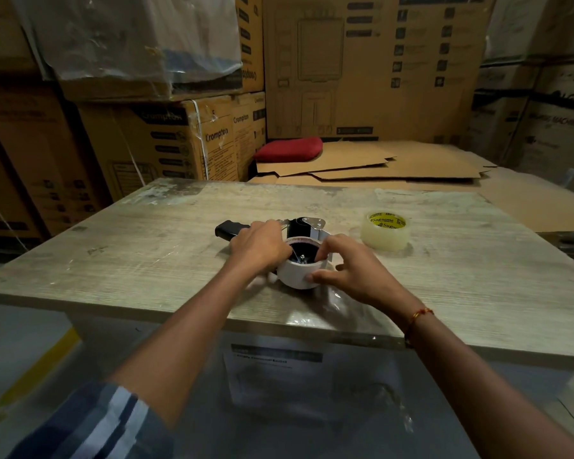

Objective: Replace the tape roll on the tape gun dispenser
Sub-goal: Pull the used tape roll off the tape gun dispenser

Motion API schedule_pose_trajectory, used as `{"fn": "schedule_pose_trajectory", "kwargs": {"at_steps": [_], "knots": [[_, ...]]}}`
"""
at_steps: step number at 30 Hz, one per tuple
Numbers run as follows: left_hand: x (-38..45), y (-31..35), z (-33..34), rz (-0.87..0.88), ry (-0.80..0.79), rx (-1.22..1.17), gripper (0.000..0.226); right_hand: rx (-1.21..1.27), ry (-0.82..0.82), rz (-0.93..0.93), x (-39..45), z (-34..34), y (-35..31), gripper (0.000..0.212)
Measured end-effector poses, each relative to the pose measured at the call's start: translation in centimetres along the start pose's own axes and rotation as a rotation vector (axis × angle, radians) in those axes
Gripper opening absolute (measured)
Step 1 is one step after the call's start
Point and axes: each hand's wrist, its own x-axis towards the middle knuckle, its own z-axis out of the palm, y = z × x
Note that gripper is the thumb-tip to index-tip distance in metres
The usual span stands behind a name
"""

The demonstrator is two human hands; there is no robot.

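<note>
The tape gun dispenser lies flat on the wooden table, its black handle pointing left. A white empty tape core sits on the gun's black hub. My left hand covers the gun's body and grips the core's left rim. My right hand pinches the core from the right, fingers on its rim and outer wall. A fresh clear tape roll with a yellow printed core rests on the table to the right, apart from both hands.
Stacked cardboard cartons rise behind the table. Flattened cardboard sheets and a red cushion lie beyond the far edge. A metal piece sits at the table's right edge. A clear plastic film lies near the front edge.
</note>
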Motion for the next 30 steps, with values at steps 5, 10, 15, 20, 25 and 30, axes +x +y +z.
{"fn": "schedule_pose_trajectory", "kwargs": {"at_steps": [5, 10, 15, 20, 25, 30], "knots": [[-2.3, -2.8, -0.9, 0.483, 0.031, -0.093, 0.029, -0.036, -0.103, -0.081, 0.7, -0.4, -0.1, 0.022], [-2.0, -3.3, -0.7, 0.678, -0.053, 0.236, 0.032, -0.05, -0.145, -0.079, 1.2, -0.9, -0.3, 0.018], [-1.7, -2.7, -0.8, 0.76, 0.009, 0.27, 0.028, -0.003, -0.036, -0.095, 0.8, -0.3, 0.2, 0.024], [-1.9, -3.0, -0.9, 0.769, 0.004, 0.268, 0.029, 0.152, -0.002, -0.072, 0.9, -0.5, 0.6, 0.026], [-2.1, -3.1, -1.2, 0.734, -0.014, 0.236, 0.032, 0.187, 0.017, -0.053, 0.7, -0.6, 0.7, 0.036], [-2.2, -2.9, -1.7, 0.676, -0.043, 0.235, 0.035, 0.047, -0.047, -0.057, 1.2, 0.3, 0.5, 0.044]]}}
